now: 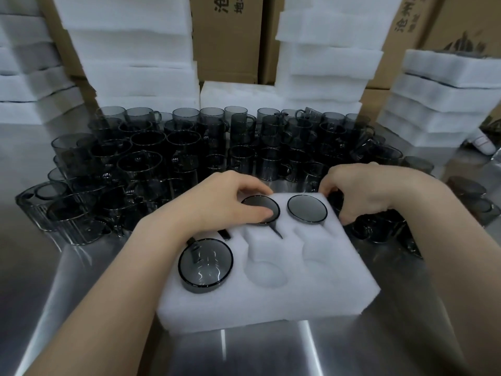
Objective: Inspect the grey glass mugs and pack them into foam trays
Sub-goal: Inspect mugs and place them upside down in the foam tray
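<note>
— Head view: where are the mugs?

— Three sit in the foam tray [273, 299], which lies on the table [271, 354] in front of the person. The near-left mug [206, 265], the middle mug [261, 210] in the far row and the far-right mug [307, 208] each stand sunk in a well with the long axis upright, so only a round dark disc faces the camera.

— Mouth up or base up?

— Hard to tell; the discs are glossy and reflective. A thin dark handle runs from the middle mug toward the near side, and another points from the near-left mug toward the far side.

— And the hands?

— The left hand [230, 202] pinches the middle mug, thumb on its near edge and fingers curled over the far edge. The right hand [360, 191] is curled at the tray's far right corner, with dark glass under it. Its fingertips are hidden, so I cannot tell whether it grips a mug, the foam or nothing.

— The rest?

— Two bare wells [267, 272] lie in the near row. Behind the tray, loose mugs [162, 147] crowd the table upright, overlapping so much that counting them is hopeless. Foam stacks [135, 50] and cardboard boxes [230, 36] rise behind, cut off at the top edge.
</note>
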Demonstrator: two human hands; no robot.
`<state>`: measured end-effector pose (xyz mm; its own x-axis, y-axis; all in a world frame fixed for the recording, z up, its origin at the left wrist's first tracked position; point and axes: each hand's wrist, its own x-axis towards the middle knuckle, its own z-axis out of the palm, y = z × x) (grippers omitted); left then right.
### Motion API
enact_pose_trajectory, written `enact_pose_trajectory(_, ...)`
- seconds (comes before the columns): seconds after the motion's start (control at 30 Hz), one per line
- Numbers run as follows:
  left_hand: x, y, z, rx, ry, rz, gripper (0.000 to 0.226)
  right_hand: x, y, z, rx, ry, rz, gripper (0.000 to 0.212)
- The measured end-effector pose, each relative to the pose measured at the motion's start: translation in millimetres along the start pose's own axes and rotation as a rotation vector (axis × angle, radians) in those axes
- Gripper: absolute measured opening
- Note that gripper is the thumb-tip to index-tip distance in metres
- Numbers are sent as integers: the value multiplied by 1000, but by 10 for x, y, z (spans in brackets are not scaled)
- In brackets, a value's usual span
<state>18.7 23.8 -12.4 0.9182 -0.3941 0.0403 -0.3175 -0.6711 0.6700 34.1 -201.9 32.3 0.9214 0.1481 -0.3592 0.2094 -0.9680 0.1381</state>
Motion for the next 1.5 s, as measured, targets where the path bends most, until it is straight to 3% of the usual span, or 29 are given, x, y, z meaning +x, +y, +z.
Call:
enact_pose_trajectory(0.27,3,-22,4,20,11,18,32,-136,210,-213,180,178,-77,45)
enact_pose_trajectory(0.4,41,-28,30,61,39,18,35,-193,309,-343,296,415,-103,36)
enact_pose_trajectory(0.53,104,-30,52,58,75,44,38,-126,208,-315,756,601,-299,26)
enact_pose_trajectory(0.73,277,-41,87,-11,210,69,40,215,-131,-145,1130,659,-330,28)
enact_pose_trajectory(0.93,352,-58,100,-93,398,102,31,375,-315,-10,1394,613,-353,12)
enact_pose_trajectory(1.03,300,-47,62,-290,517,106,48,387,-348,54,1416,605,-408,15)
enact_pose_trajectory(1.1,247,-21,30,-348,469,140,66,392,-379,97,1395,612,-436,18)
enact_pose_trajectory(1.3,242,-2,74,-151,319,161,92,424,-408,167,1480,562,-580,33)
enact_pose_trajectory(1.43,256,-37,100,-166,442,183,53,454,-446,235,1419,532,-590,44)
enact_pose_trajectory(1.5,250,-45,111,-180,466,200,50,453,-470,241,1376,551,-557,43)
